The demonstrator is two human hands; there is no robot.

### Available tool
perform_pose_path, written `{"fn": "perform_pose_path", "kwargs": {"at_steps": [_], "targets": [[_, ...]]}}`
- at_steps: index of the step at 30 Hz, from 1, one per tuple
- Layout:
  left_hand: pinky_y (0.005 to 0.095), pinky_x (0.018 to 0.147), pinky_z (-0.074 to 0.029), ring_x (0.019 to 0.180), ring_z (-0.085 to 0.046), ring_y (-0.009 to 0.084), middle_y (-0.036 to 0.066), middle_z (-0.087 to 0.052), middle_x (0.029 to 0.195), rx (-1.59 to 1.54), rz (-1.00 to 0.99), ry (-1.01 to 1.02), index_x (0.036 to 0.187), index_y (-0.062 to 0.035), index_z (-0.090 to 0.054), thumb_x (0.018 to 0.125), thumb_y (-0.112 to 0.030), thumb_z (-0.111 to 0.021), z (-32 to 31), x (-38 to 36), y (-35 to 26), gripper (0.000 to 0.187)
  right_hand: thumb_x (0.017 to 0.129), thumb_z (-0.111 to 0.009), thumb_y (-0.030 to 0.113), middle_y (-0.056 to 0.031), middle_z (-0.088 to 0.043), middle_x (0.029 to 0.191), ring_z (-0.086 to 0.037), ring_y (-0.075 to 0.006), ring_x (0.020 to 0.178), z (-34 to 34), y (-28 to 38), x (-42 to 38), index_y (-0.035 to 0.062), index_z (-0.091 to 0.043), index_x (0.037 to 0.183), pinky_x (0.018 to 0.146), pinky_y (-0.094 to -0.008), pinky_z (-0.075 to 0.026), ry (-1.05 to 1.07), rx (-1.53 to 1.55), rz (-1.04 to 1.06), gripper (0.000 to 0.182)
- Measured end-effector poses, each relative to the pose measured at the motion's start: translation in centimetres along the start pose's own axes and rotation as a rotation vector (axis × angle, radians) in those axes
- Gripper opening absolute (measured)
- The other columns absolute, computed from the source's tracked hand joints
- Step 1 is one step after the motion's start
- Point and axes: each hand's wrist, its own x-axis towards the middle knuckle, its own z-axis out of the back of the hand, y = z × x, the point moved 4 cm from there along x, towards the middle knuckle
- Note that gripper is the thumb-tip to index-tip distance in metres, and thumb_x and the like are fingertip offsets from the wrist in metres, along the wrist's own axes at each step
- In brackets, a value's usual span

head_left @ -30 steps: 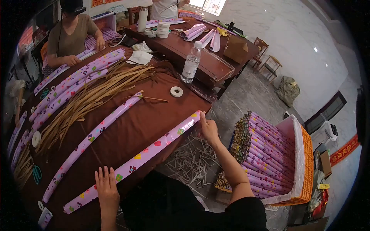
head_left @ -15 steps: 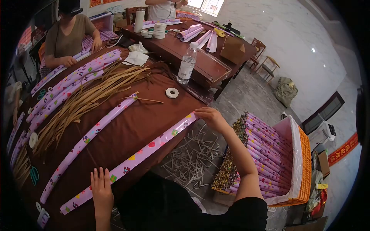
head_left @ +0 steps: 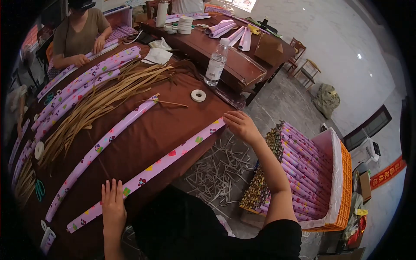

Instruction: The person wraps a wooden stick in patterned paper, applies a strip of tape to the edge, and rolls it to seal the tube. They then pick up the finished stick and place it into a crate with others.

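A long lilac strip of patterned wrapping paper (head_left: 161, 166) lies slantwise along the near edge of the brown-covered table. My left hand (head_left: 114, 203) rests flat near its lower left part, fingers stretched out. At the upper right end, my right hand (head_left: 241, 125) pinches the paper between bent fingers; the thumb is mostly hidden. Beyond this strip is a second, curved lilac-wrapped length (head_left: 100, 149), with a thin tan strip poking from its far end. A roll of white tape (head_left: 198, 95) sits farther back on the cloth.
Tan flat strips (head_left: 93, 102) lie beside more lilac rolls (head_left: 86, 84). A water bottle (head_left: 216, 63) stands at the back. Green-handled scissors (head_left: 40, 190) are at left. On my right is an orange crate (head_left: 345, 186) of rolls; paper scraps (head_left: 219, 171) litter the floor. A co-worker (head_left: 80, 37) sits opposite.
The camera view has shifted slightly, so the scene sits a little differently. Both hands keep their places on the paper strip, whose surface looks less glossy now.
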Motion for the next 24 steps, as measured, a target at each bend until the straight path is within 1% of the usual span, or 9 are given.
{"fn": "perform_pose_path", "kwargs": {"at_steps": [2, 4, 7, 10, 11, 14, 15, 19, 24], "targets": [[0.0522, 0.116, -0.028, 0.134, -0.043, 0.0429, 0.027, -0.052, 0.137, -0.081, 0.016, 0.015, 0.136, 0.0048, -0.049, 0.095, -0.001, -0.049, 0.6, 0.3, -0.1, 0.042, 0.079, -0.068, 0.01, -0.0096, -0.064, 0.124, -0.059, -0.0286, 0.117, -0.1, -0.4, 0.2, 0.0043, -0.065, 0.114, 0.099, -0.0442, -0.047, -0.019, -0.05, 0.014, 0.036], [0.0522, 0.116, -0.028, 0.134, -0.043, 0.0425, 0.026, -0.052, 0.137, -0.107, 0.034, 0.037, 0.136, 0.004, -0.05, 0.095, -0.002, -0.049, 0.8, 0.6, 0.2, 0.042, 0.078, -0.068, 0.01, -0.0094, -0.064, 0.123, -0.059, -0.0284, 0.117, -0.2, -0.5, 0.8, 0.0044, -0.065, 0.115, 0.099, -0.0456, -0.047, -0.06, -0.124, 0.06, 0.038], [0.0521, 0.116, -0.027, 0.133, -0.043, 0.0419, 0.025, -0.051, 0.138, -0.146, 0.075, 0.062, 0.136, 0.0025, -0.05, 0.095, -0.004, -0.05, 0.3, 0.7, 1.0, 0.042, 0.077, -0.068, 0.013, -0.0068, -0.062, 0.126, -0.058, -0.0265, 0.117, -0.4, -0.4, 1.6, 0.0058, -0.065, 0.116, 0.098, -0.0458, -0.045, -0.139, -0.237, 0.083, 0.04], [0.0527, 0.116, -0.026, 0.133, -0.044, 0.0423, 0.025, -0.052, 0.138, -0.085, 0.057, 0.012, 0.136, 0.003, -0.05, 0.094, -0.006, -0.053, 0.1, 0.8, 0.9, 0.043, 0.078, -0.067, 0.013, -0.0018, -0.061, 0.129, -0.057, -0.0249, 0.119, -1.1, -0.1, 1.7, 0.0109, -0.066, 0.115, 0.1, -0.0459, -0.043, -0.186, -0.351, 0.042, 0.037], [0.0527, 0.116, -0.026, 0.133, -0.044, 0.0423, 0.025, -0.052, 0.138, -0.085, 0.075, 0.015, 0.136, 0.003, -0.05, 0.094, -0.006, -0.053, 0.0, 0.8, 1.0, 0.043, 0.079, -0.068, 0.015, 0.0005, -0.061, 0.13, -0.056, -0.0238, 0.12, -1.1, -0.1, 1.5, 0.0138, -0.067, 0.114, 0.101, -0.047, -0.042, -0.164, -0.355, 0.017, 0.035], [0.0543, 0.115, -0.026, 0.133, -0.044, 0.0427, 0.025, -0.052, 0.138, -0.075, 0.049, -0.01, 0.136, 0.003, -0.05, 0.093, -0.005, -0.054, 0.0, 0.8, 1.0, 0.044, 0.081, -0.07, 0.017, 0.002, -0.061, 0.131, -0.056, -0.0237, 0.119, -1.2, 0.4, 0.7, 0.0163, -0.068, 0.114, 0.102, -0.0476, -0.04, -0.216, -0.431, 0.052, 0.033], [0.0552, 0.115, -0.026, 0.132, -0.044, 0.0431, 0.025, -0.052, 0.138, -0.07, 0.037, -0.015, 0.136, 0.003, -0.05, 0.092, -0.004, -0.054, 0.1, 0.9, 0.9, 0.045, 0.082, -0.071, 0.017, 0.0037, -0.061, 0.131, -0.057, -0.0228, 0.118, -1.4, 0.5, 0.4, 0.0187, -0.069, 0.114, 0.103, -0.0477, -0.039, -0.193, -0.444, 0.029, 0.032], [0.0576, 0.114, -0.026, 0.131, -0.046, 0.044, 0.026, -0.052, 0.137, -0.036, 0.008, -0.047, 0.137, 0.0032, -0.049, 0.089, -0.002, -0.054, 0.0, 0.7, 0.8, 0.048, 0.082, -0.073, 0.017, 0.0058, -0.061, 0.131, -0.057, -0.0206, 0.117, -2.7, 0.7, -0.7, 0.02, -0.069, 0.116, 0.103, -0.0459, -0.037, -0.236, -0.547, 0.003, 0.034], [0.06, 0.113, -0.025, 0.13, -0.047, 0.0445, 0.026, -0.053, 0.136, -0.013, -0.004, -0.077, 0.138, 0.0034, -0.048, 0.088, -0.002, -0.054, -0.3, 0.6, 0.8, 0.051, 0.083, -0.073, 0.017, 0.007, -0.063, 0.13, -0.057, -0.0205, 0.116, -3.5, 0.8, -1.3, 0.0207, -0.069, 0.119, 0.101, -0.0423, -0.037, -0.276, -0.587, -0.033, 0.036]]}}
